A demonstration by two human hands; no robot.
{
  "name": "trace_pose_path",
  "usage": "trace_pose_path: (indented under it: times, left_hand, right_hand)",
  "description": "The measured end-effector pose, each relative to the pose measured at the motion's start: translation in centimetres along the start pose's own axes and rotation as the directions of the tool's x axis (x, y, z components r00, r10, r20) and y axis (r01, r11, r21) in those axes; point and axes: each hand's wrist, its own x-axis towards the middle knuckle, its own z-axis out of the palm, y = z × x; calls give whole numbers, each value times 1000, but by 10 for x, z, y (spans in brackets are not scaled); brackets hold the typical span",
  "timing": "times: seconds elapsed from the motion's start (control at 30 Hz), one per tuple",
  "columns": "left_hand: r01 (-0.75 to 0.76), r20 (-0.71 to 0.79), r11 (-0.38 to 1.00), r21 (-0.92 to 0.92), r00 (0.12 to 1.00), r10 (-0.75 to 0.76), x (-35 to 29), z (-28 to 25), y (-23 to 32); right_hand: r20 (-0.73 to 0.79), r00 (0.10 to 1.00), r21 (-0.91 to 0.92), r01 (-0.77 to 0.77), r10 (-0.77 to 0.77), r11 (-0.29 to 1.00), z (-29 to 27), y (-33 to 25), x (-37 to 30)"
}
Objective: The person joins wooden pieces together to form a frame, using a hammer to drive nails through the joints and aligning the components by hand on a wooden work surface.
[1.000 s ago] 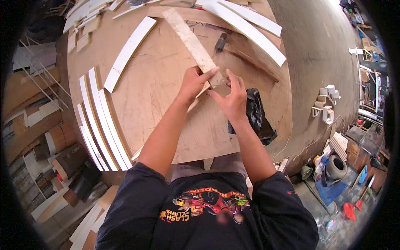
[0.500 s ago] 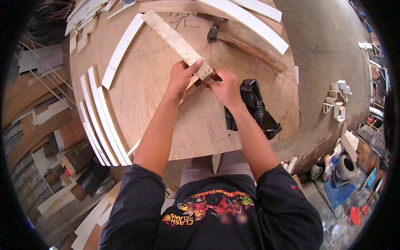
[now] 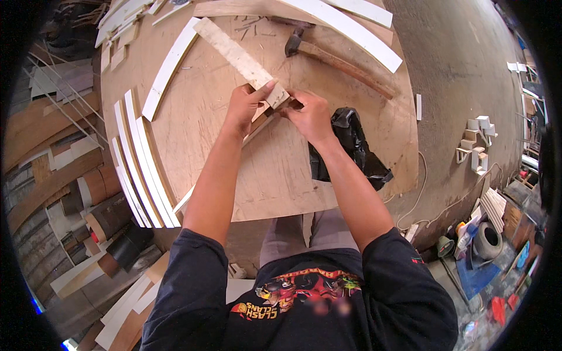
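Note:
My left hand [image 3: 243, 109] grips the near end of a long, pale wooden strip [image 3: 237, 57], its thumb pressed on the top face. The strip slants up and left, its far end by a curved white piece [image 3: 170, 69]. At the strip's near corner, the fingers of my right hand [image 3: 310, 115] are pinched together; what they hold is hidden. A second wooden piece [image 3: 257, 130] runs beneath the strip's near end, slanting down and left. Beside my right wrist lies a crumpled black plastic bag [image 3: 355, 140]. A hammer [image 3: 339, 67] with a wooden handle rests beyond my right hand.
Loose nails [image 3: 249, 24] lie near the hammer head. Narrow white-faced strips [image 3: 149, 169] line the left edge of the plywood tabletop [image 3: 193, 126], and a long curved white piece [image 3: 345, 32] lies at its far right. White blocks [image 3: 473, 146] stand on the floor at right.
The whole scene has shifted slightly left in view. Both hands stay at the near end of the wooden strip, with little change in their grip.

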Motion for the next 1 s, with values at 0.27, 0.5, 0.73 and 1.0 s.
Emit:
trace_pose_path:
  times: [0.27, 0.5, 0.73, 1.0]
  left_hand:
    - [18, 50, 998, -60, 999, -15, 1, -4, -4]
    - [32, 70, 996, -84, 997, -26, 2, -5, -7]
    - [-50, 60, 999, 8, 997, 50, -3, -2, 0]
    - [-93, 71, 996, -2, 993, 93, -2, 0, 1]
  right_hand:
    - [10, 999, 50, -35, 35, 998, -3, -4, 2]
    - [22, 1000, 39, -23, 22, 999, -3, -3, 3]
    - [22, 999, 45, -38, 37, 998, -3, -6, 4]
    - [40, 999, -40, -23, 25, 999, -3, 0, 4]
